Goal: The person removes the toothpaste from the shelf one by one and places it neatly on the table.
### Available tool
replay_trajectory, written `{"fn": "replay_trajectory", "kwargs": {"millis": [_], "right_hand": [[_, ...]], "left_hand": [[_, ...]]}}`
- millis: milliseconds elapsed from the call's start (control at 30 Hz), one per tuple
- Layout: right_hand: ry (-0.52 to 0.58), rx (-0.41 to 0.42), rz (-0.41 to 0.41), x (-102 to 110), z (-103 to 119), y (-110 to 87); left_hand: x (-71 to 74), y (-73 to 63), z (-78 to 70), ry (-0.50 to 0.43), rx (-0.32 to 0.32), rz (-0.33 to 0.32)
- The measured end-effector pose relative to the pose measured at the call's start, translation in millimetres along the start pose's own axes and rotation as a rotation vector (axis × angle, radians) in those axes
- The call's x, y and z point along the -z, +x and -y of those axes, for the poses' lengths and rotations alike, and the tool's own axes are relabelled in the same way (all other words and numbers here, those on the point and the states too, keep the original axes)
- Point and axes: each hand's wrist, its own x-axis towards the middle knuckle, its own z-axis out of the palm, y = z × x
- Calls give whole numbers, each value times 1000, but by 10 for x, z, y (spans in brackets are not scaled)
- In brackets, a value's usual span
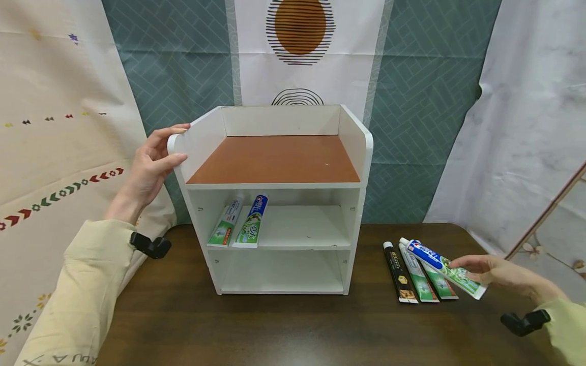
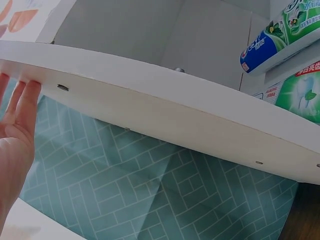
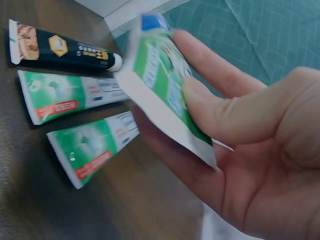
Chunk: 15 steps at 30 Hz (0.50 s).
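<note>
My right hand (image 1: 503,274) pinches a blue-and-green toothpaste tube (image 1: 446,267) between thumb and fingers; in the right wrist view its flat crimped end faces the camera. Beside and partly under it, a black toothpaste tube (image 1: 399,272) and two green-and-white toothpaste tubes (image 1: 418,274) lie on the table. My left hand (image 1: 153,162) grips the upper left side panel of a white shelf unit (image 1: 274,186), thumb at its front edge. On the middle shelf, at its left, lie a green-and-white tube (image 1: 225,223) and a blue-and-green tube (image 1: 253,223).
The shelf unit has a brown top board (image 1: 279,157) inside raised walls and a lower compartment (image 1: 281,274). It stands on a dark brown table (image 1: 274,325). Patterned cloths (image 1: 412,101) hang behind and at both sides.
</note>
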Motion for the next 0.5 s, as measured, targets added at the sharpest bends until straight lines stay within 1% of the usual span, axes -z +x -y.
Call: {"fn": "replay_trajectory", "kwargs": {"millis": [33, 133, 267, 300, 500], "right_hand": [[2, 8, -19, -3, -32, -6], [77, 16, -70, -10, -120, -11], [162, -18, -195, -33, -226, -36], [150, -26, -234, -47, -253, -48], [105, -62, -398, -102, -399, -75]], "left_hand": [[-2, -1, 0, -2, 0, 0], [-7, -1, -4, -12, -2, 0], [-14, 6, 0, -20, -1, -4], [-18, 7, 2, -22, 0, -4], [-18, -1, 3, -8, 3, -5]]}}
